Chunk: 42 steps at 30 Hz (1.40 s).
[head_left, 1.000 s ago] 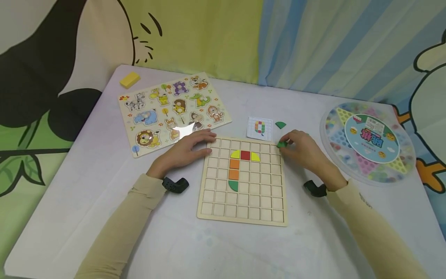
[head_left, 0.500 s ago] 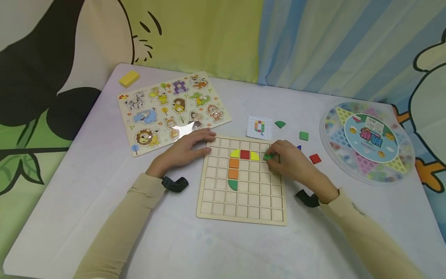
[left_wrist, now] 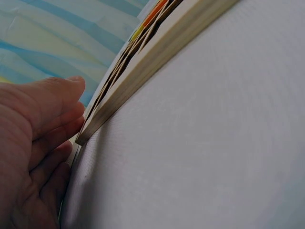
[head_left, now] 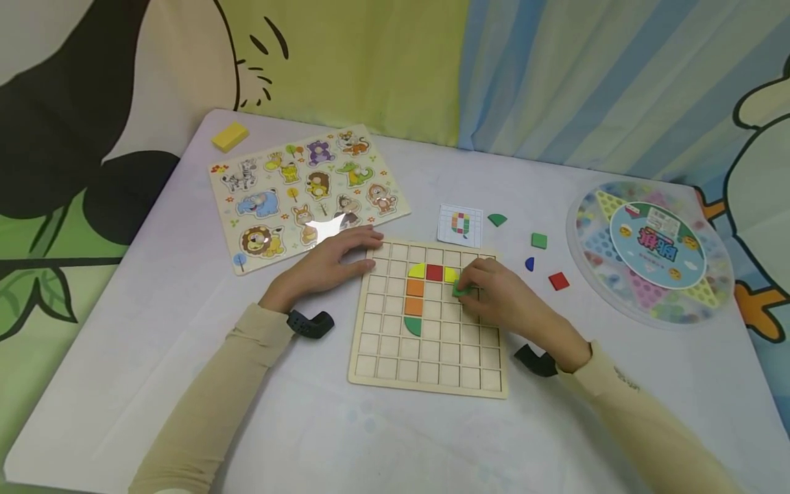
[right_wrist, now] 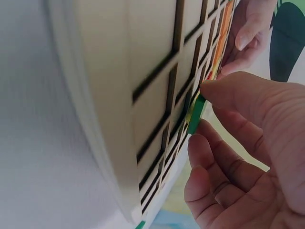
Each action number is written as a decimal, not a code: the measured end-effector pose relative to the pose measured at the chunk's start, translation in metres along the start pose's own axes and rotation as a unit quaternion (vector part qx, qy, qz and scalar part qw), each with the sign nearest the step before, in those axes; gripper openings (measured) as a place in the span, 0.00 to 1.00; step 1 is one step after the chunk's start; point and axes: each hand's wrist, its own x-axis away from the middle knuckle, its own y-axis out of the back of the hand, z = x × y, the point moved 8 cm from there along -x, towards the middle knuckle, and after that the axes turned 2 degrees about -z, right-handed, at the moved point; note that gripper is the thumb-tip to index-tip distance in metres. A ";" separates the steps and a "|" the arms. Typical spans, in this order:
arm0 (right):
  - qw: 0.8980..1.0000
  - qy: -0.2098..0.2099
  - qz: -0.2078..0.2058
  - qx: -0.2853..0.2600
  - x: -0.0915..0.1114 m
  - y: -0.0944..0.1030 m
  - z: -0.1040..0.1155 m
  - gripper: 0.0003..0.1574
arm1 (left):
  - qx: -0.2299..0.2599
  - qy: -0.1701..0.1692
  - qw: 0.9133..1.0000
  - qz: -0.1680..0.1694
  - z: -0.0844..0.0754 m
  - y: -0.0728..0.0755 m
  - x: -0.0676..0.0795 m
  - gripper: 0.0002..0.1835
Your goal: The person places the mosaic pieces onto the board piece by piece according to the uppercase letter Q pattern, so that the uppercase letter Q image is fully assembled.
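Note:
My right hand (head_left: 503, 295) pinches a green square tile (right_wrist: 197, 114) between thumb and fingers, close over the wooden grid board (head_left: 426, 385). In the head view the tile sits just below the right yellow quarter-round tile (head_left: 451, 274). A red square (head_left: 435, 273), another yellow quarter-round (head_left: 417, 270), two orange squares (head_left: 415, 296) and a green quarter-round (head_left: 413, 326) lie in the board's cells. At the board's upper left corner rests my left hand (head_left: 330, 264), its fingers extended along the edge; the left wrist view shows the fingertips right at the rim.
Behind the board lies a pattern card (head_left: 460, 226). Loose to the right are a green quarter-round (head_left: 496, 219), a green square (head_left: 539, 240), a blue piece (head_left: 529, 264) and a red square (head_left: 559, 281). An animal puzzle (head_left: 290, 233), yellow block (head_left: 230, 137) and round game box (head_left: 654, 302) stand around.
My right hand has carried the green square tile from the board's upper right corner leftward over the grid, uncovering the loose pieces on the right. The left hand has stayed in place.

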 end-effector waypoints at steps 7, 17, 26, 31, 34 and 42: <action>1.000 0.020 0.004 0.011 0.000 -0.006 0.009 0.08 | 0.000 0.003 1.000 0.000 0.001 0.000 0.000 0.21; 0.999 0.040 0.002 0.025 0.001 -0.008 0.012 0.08 | 0.001 0.001 1.000 0.003 -0.001 -0.002 -0.004 0.21; 0.998 0.057 -0.005 0.037 0.001 -0.007 0.014 0.06 | -0.001 0.000 1.000 0.001 -0.001 -0.001 -0.004 0.21; 0.997 0.058 -0.005 0.040 0.000 -0.007 0.014 0.06 | 0.003 -0.001 1.000 0.003 -0.002 0.000 -0.003 0.22; 0.997 0.059 -0.003 0.039 -0.001 -0.008 0.015 0.05 | 0.004 0.000 1.000 0.002 -0.002 0.001 -0.002 0.21; 0.997 0.064 -0.005 0.031 -0.002 -0.010 0.016 0.05 | 0.003 -0.001 1.000 -0.004 -0.001 0.002 0.000 0.20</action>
